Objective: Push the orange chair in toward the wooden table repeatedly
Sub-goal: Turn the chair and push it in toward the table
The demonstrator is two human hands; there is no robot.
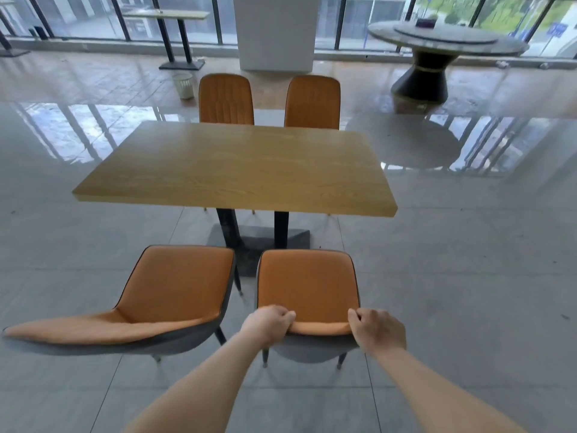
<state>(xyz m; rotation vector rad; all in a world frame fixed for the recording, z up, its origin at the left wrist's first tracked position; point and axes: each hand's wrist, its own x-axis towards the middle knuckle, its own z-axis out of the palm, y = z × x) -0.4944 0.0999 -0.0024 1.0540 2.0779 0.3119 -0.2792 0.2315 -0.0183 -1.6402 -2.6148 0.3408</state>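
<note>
An orange chair (pixel 307 285) with a grey shell stands in front of me, pulled back from the wooden table (pixel 237 167). Floor shows between its seat front and the table's near edge. My left hand (pixel 268 323) grips the left end of the chair's backrest top, fingers curled over it. My right hand (pixel 376 331) grips the right end the same way. Both forearms reach in from the bottom of the view.
A second orange chair (pixel 175 292) stands just left, turned slightly. Two more orange chairs (pixel 226 100) (pixel 312 103) sit at the table's far side. A black table base (pixel 259 242) lies under the top. A round table (pixel 443 42), a white pillar (pixel 276 32) and a bin (pixel 183 85) stand beyond.
</note>
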